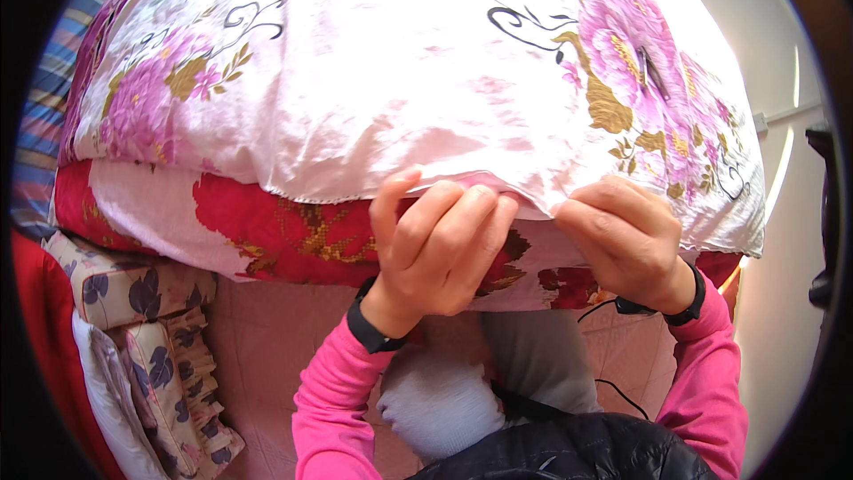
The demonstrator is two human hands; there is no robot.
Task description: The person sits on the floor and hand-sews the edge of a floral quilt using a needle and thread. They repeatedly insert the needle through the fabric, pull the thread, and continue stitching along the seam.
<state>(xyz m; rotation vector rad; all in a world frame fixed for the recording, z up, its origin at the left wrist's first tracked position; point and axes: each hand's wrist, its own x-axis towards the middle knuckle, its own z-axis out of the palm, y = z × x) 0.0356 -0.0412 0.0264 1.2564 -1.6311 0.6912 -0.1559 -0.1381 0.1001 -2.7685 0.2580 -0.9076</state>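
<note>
A white cloth [373, 73] printed with purple flowers and dark scrolls covers the surface before me. Its near edge is pinched by both my hands. My left hand [436, 243] has its fingers curled on the hem, the index finger raised. To its right, the thumb and fingers of my right hand [623, 240] grip the same edge, where the fabric is drawn up in a fold. Beneath hangs a red and pale pink cloth [300, 233] with large flowers. A slim dark tool [653, 73], perhaps small scissors or tweezers, lies on the flowered cloth at the right.
At the lower left stands a sofa with a leaf-patterned cover [150, 287]. Blue striped fabric [50, 113] lies along the far left. A pale wall [776, 207] bounds the right side. Black cable [623, 393] runs over the pink tiled floor [266, 347] near my legs.
</note>
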